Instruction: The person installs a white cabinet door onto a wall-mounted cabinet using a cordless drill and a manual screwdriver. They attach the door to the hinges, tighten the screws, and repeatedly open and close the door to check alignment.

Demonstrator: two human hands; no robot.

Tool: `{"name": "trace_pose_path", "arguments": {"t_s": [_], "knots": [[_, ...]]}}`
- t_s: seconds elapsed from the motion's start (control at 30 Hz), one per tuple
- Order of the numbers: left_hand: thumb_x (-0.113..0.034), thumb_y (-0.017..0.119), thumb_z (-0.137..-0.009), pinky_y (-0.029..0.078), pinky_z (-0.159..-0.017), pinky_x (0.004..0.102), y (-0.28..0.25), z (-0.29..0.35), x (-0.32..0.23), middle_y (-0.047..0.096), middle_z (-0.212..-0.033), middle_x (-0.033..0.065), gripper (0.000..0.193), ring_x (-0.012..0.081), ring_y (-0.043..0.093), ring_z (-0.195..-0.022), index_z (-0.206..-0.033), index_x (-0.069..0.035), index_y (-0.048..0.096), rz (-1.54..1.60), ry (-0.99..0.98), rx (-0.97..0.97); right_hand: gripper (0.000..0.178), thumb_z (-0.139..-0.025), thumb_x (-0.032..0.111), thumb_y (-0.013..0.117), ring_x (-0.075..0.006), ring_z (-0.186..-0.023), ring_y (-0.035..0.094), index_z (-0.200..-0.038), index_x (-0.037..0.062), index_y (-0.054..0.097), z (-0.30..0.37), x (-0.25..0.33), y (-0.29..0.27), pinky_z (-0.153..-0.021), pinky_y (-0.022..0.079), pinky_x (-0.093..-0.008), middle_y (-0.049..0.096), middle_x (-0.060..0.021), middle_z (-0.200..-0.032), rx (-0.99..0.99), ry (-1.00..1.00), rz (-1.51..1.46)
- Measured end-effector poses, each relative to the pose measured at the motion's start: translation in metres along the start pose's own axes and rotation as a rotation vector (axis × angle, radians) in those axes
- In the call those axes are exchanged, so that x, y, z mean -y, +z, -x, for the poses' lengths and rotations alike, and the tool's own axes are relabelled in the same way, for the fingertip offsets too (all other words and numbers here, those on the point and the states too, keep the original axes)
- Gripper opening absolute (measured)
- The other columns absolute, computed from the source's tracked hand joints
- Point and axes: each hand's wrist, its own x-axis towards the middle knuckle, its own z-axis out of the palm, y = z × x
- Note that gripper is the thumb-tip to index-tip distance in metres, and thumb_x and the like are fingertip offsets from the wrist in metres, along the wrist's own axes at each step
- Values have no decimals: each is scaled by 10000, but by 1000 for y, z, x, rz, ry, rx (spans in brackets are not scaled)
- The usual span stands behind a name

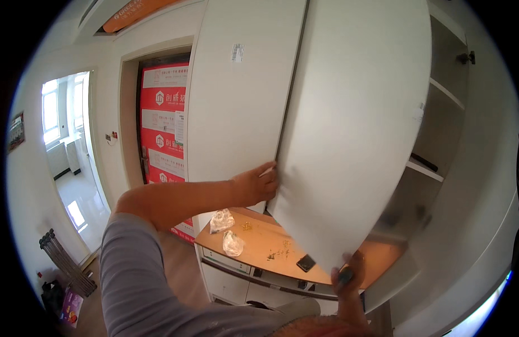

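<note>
A tall white cabinet door (355,123) stands swung out in front of me, beside a second white door (237,101) on its left. My left hand (256,185) is at the narrow gap between the two, its fingers bent at the swung door's left edge. By that door's lower right corner, my right hand (350,274) is closed around a dark, rounded tool handle (346,274) with a greenish tint. Its working end is hidden, so the tool's kind does not show. A wooden-topped counter (259,233) lies below the doors.
On the counter are two clear plastic bags (233,244), small brass-coloured pieces (247,226), scattered bits (279,250) and a black phone-like object (306,263). Open shelves (425,165) show at the right, with a dark hinge (466,58). A red-wrapped door (164,121) stands left.
</note>
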Motion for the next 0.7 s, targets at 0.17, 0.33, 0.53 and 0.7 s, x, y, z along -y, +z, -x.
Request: {"name": "trace_pose_path", "arguments": {"t_s": [0.17, 0.33, 0.53, 0.7], "knots": [[-468, 594, -956, 162, -1198, 688, -22, -11, 14, 538, -1385, 45, 437, 277, 377, -1398, -1273, -176, 665, 90, 54, 234, 461, -795, 27, 665, -308, -1138, 606, -1250, 38, 587, 8, -42, -13, -961, 487, -391, 620, -197, -1222, -26, 312, 4], [-543, 603, -924, 30, -1221, 676, -43, 5, 12, 508, -1475, 40, 511, 272, 256, -1503, -1208, -132, 708, 202, -55, 282, 372, -804, 33, 657, -177, -981, 599, -1172, 1, 616, 7, -63, -12, -868, 477, -308, 636, -112, -1107, -113, 527, -57], [-566, 633, -882, 18, -1260, 589, -45, 68, 7, 448, -1547, 83, 705, 288, 290, -1510, -1371, -63, 562, 246, -240, 581, 312, -842, 56, 659, -154, -916, 546, -1145, 7, 605, -2, -61, 2, -815, 477, -295, 587, -80, -1048, -256, 532, -132], [-512, 630, -899, 14, -1270, 537, -22, 53, -7, 344, -1618, 96, 768, 269, 186, -1548, -1492, -62, 443, 235, -236, 100, 298, -859, 80, 667, -138, -884, 516, -1140, 23, 586, -6, -73, 14, -790, 466, -291, 567, -57, -1049, -313, 533, -121]]}}
